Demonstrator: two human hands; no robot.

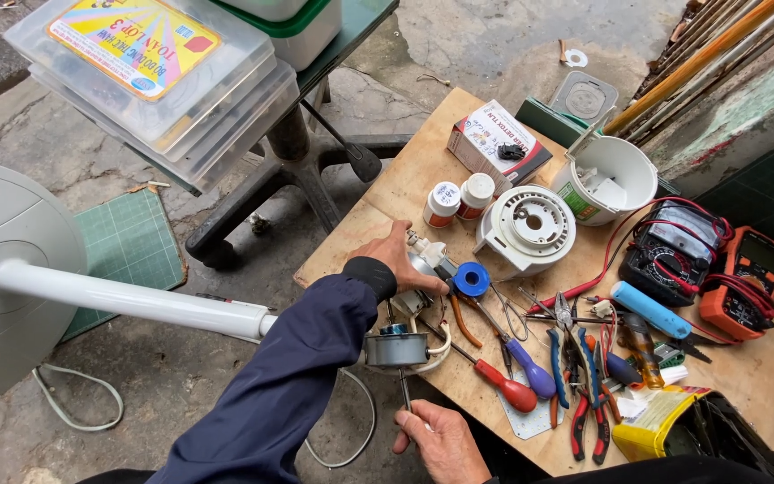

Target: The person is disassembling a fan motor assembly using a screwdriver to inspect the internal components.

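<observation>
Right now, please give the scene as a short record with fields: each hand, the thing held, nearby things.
left hand: rests on top of the fan motor's metal part
right hand: at the motor shaft's lower end, fingers curled
fan motor: at the end of the white fan pole
nearby: blue solder spool, red screwdriver, pliers
surface: wooden board

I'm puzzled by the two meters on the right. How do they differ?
The orange meter has a bright orange case and lies nearer the table's right edge; the dark meter is black and grey and sits left of it. Red leads are piled over the dark meter, fewer over the orange one. Both lie flat, face up.
</observation>
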